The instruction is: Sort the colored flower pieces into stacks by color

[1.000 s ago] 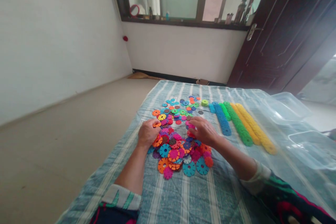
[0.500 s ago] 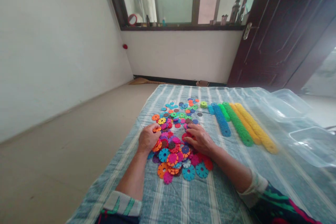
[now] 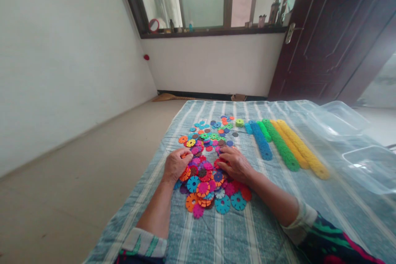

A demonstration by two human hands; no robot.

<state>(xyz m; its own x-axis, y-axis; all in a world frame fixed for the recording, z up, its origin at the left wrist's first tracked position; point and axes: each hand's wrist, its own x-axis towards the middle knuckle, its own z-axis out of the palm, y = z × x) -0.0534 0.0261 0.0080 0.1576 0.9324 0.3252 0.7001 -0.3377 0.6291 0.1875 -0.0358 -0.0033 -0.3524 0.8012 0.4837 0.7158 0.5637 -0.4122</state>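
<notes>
A loose heap of notched plastic discs (image 3: 203,189) in many colours lies on the striped cloth. My left hand (image 3: 177,166) is at the heap's left edge, its fingers closed around an orange disc (image 3: 185,156) that is partly hidden by them. On the other side, my right hand (image 3: 236,164) rests with its fingers apart over red and pink discs; what lies under the palm is hidden. A yellow disc (image 3: 191,143) sits just beyond my left fingertips. Large blue discs (image 3: 222,204) lie at the heap's near edge.
Right of the heap are stacked rows of discs: blue (image 3: 261,142), green (image 3: 281,146) and yellow (image 3: 305,150). A short lime stack (image 3: 239,123) stands farther back. Two clear plastic boxes (image 3: 343,156) are at the right. The cloth (image 3: 139,198) drops off at the left.
My left hand has shifted very slightly to the right and covers more of the orange disc. My right hand stays about where it was. The camera view has tilted a little.
</notes>
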